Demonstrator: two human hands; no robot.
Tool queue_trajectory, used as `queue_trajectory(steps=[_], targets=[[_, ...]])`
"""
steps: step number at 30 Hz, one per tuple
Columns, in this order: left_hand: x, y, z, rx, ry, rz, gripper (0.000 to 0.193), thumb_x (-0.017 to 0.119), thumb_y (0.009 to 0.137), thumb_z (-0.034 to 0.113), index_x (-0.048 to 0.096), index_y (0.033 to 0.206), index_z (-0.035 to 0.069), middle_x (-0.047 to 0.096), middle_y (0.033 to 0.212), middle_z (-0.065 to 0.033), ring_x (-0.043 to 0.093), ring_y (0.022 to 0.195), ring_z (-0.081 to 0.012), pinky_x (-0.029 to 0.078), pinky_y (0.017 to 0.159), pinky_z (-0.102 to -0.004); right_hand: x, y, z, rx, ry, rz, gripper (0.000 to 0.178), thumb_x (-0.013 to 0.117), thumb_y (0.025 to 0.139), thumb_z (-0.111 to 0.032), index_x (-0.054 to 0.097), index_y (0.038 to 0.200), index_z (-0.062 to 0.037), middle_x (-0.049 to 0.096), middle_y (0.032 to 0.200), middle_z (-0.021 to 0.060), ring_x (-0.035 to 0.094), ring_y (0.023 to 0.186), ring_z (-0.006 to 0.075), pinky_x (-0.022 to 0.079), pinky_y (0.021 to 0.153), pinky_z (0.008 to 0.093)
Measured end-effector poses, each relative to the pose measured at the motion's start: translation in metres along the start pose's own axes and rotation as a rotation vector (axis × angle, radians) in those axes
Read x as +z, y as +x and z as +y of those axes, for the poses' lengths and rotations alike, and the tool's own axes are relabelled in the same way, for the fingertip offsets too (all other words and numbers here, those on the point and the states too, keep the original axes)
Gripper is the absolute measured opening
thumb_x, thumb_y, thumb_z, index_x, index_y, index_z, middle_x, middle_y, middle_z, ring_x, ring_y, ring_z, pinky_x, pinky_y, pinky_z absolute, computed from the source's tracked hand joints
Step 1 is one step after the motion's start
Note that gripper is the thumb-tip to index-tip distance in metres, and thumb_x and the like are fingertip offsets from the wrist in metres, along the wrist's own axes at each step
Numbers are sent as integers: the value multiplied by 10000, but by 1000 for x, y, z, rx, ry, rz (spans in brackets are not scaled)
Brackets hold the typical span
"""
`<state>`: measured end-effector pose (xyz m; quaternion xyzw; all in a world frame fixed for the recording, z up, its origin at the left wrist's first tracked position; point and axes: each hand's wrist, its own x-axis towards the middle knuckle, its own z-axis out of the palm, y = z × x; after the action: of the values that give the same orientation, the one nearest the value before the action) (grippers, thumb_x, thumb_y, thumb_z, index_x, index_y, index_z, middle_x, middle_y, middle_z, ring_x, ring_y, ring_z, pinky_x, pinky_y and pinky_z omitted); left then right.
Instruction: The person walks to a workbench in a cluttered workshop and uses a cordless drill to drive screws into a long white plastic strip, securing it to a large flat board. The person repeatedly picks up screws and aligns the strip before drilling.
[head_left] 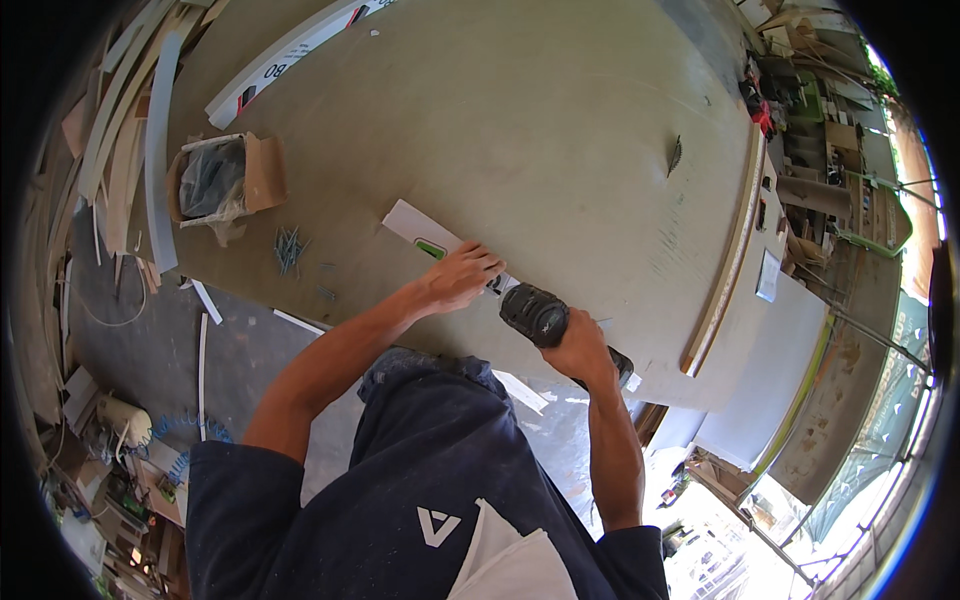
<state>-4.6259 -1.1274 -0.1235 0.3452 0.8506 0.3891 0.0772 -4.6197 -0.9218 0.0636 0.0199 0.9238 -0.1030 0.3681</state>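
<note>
My right hand (pixel 582 348) is wrapped round the grip of a black cordless drill (pixel 533 312), whose chuck points up and left. Just ahead of the chuck, my left hand (pixel 464 277) is closed on the near end of a short white strip (pixel 405 218). An oval with a green rim (pixel 431 248) shows on that strip. The drill's tip lies close to my left fingers, and they hide whether it touches the strip. A loose pile of screws (pixel 290 250) lies on the tabletop left of my left hand, with a few more beside it.
The work sits on a large greenish-brown table (pixel 520 130). On its left stands an open cardboard box (pixel 265 172) with a plastic bag inside. A long white printed carton (pixel 290 55) lies at the far left. Long boards (pixel 125 130) lean beyond the left edge. A wooden strip (pixel 728 265) runs along the right.
</note>
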Motion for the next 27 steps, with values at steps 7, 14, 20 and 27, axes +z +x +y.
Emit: queue_trajectory(steps=[7, 14, 20, 27], targets=[[-1, -1, 0, 31, -25, 72, 490, 717, 759, 10, 632, 1241, -20, 659, 1236, -119, 577, 1226, -277, 411, 1096, -408, 2, 5, 1, -10, 10, -5, 316, 751, 680, -165, 718, 951, -6, 723, 928, 266, 689, 924, 464, 551, 851, 519], [1, 1, -1, 25, 11, 10, 576, 785, 730, 72, 618, 1273, -22, 648, 1245, -108, 574, 1188, -272, 403, 1082, -417, 0, 6, -8, 13, -53, 2, 280, 754, 680, -162, 724, 917, -16, 725, 903, 253, 691, 916, 459, 552, 842, 517], [6, 0, -2, 20, 27, 30, 561, 771, 736, 47, 619, 1272, -21, 654, 1231, -106, 578, 1181, -263, 415, 1069, -403, -3, 7, -15, 14, -70, -8, 287, 763, 674, -156, 725, 925, -22, 726, 909, 253, 691, 923, 459, 552, 846, 517], [7, 1, -1, 19, 64, 30, 549, 756, 759, 47, 616, 1285, -23, 654, 1222, -103, 580, 1160, -252, 411, 1065, -396, 3, 8, -10, -13, -73, 32, 246, 767, 687, -137, 701, 874, 9, 721, 861, 264, 705, 873, 461, 568, 788, 493]])
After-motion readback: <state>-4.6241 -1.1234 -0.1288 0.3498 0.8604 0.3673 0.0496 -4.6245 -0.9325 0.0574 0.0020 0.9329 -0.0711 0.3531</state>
